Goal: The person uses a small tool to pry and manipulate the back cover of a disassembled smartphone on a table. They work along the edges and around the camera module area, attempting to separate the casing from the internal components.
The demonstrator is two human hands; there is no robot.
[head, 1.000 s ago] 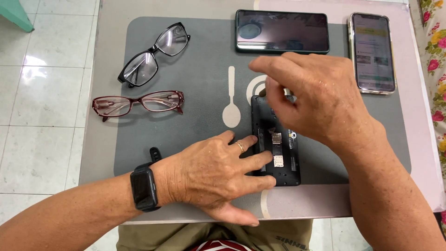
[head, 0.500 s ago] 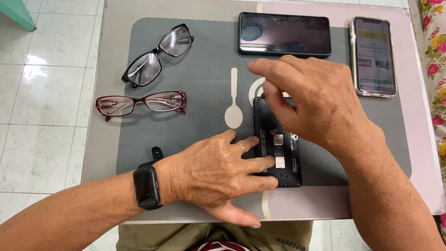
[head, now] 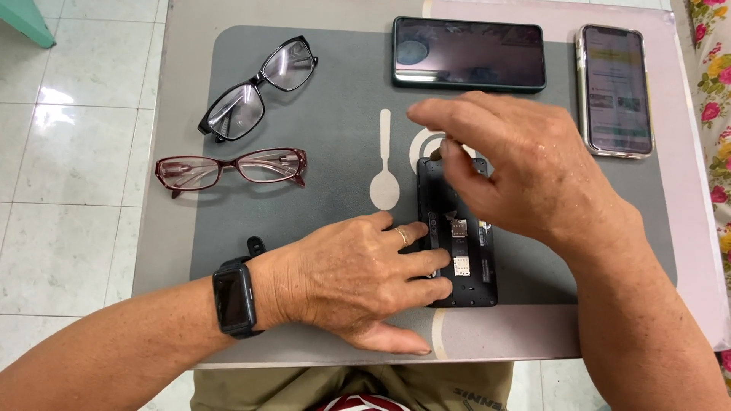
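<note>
A black phone with its back cover off (head: pixel 457 251) lies on a grey placemat (head: pixel 335 99), its card slots showing. My left hand (head: pixel 358 281), with a ring and a black wrist watch, lies flat with its fingers pressing the phone's left edge. My right hand (head: pixel 518 167) hovers over the phone's upper end, fingers curled, thumb and forefinger close together at the top edge. Whether they pinch anything small I cannot tell.
Black-framed glasses (head: pixel 255 87) and dark red-framed glasses (head: pixel 228 167) lie on the mat's left. A dark phone (head: pixel 468 53) lies sideways at the back; a phone in a clear case (head: pixel 615 90) lies at the right. The small table (head: pixel 685 251) ends near my lap; tiled floor at left.
My right hand has shifted slightly over the phone's top, fingers drawing closer together. My left hand stays pressed on the phone. The view has drifted a little.
</note>
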